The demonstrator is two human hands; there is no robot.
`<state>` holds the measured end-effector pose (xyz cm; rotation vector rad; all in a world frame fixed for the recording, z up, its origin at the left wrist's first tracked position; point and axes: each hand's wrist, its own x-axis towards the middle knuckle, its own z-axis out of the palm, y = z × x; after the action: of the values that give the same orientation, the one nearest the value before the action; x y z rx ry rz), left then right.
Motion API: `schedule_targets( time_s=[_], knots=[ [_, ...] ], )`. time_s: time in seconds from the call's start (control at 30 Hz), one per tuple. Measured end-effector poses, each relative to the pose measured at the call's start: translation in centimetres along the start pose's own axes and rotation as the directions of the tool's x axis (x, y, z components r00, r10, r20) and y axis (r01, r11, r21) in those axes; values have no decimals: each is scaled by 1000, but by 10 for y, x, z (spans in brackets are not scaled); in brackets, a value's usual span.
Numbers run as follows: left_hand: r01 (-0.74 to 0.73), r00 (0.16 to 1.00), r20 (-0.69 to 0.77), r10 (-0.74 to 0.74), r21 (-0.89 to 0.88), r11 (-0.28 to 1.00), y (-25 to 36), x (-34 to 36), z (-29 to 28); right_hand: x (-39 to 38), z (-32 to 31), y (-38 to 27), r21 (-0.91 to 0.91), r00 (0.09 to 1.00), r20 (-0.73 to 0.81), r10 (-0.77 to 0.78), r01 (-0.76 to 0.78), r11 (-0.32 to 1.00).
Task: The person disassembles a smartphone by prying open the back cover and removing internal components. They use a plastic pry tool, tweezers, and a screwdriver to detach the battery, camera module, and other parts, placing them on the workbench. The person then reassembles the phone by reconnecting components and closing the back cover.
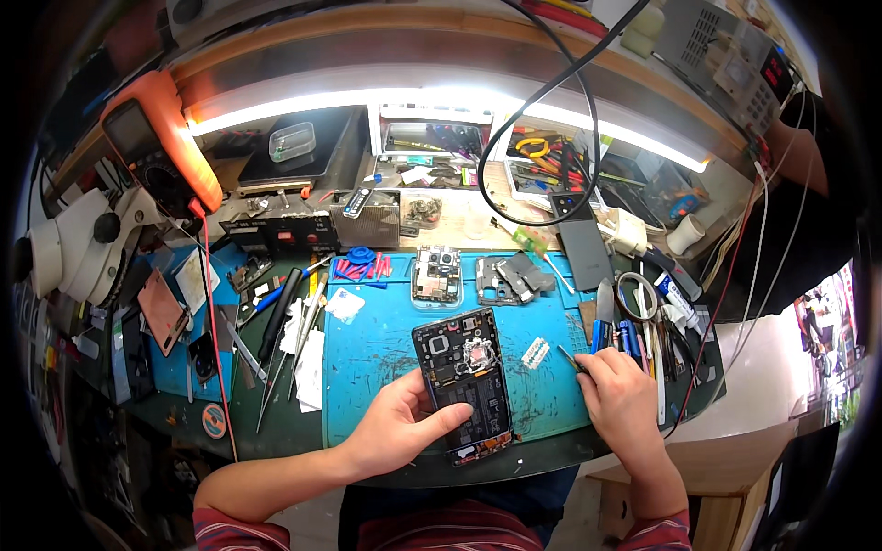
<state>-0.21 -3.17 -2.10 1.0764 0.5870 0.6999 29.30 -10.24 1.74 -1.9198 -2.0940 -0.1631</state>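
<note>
My left hand (390, 430) is wrapped round an opened smartphone (473, 409), thumb lying over its black battery. The phone's back cover is off, baring the camera area and inner parts at the top, and a copper-coloured flex strip at the bottom. To the right, my right hand (620, 390) is closed in a pinch on a thin tool (569, 354) whose slim tip points up and left; its kind cannot be made out. Between the hands, a pale, perforated metal plate (536, 353) lies on the blue mat (367, 367). Behind the phone sits a small clear tray holding a circuit board (438, 278).
Dark metal phone parts (511, 278) lie at the mat's back. Blue-handled tools (629, 338) and cables crowd the right. On the left are tweezers (310, 317), an orange multimeter (165, 147) and a white microscope (87, 243). A black cable (481, 165) loops overhead. Another person's arm (795, 151) shows far right.
</note>
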Motion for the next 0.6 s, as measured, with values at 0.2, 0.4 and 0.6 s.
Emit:
schedule_targets(
  time_s=[0.2, 0.4, 0.6],
  knots=[
    [-5, 1000, 3, 5, 22, 1000, 4, -3, -1, -4, -10, -30, 269, 996, -90, -30, 53, 962],
    [-42, 999, -2, 43, 99, 994, 8, -9, 1, -8, 18, -73, 858, 951, 304, 62, -301, 415],
    [-68, 992, 94, 87, -187, 980, 9, -38, 11, -6, 20, -95, 704, 786, 543, -294, -618, -350]
  ],
)
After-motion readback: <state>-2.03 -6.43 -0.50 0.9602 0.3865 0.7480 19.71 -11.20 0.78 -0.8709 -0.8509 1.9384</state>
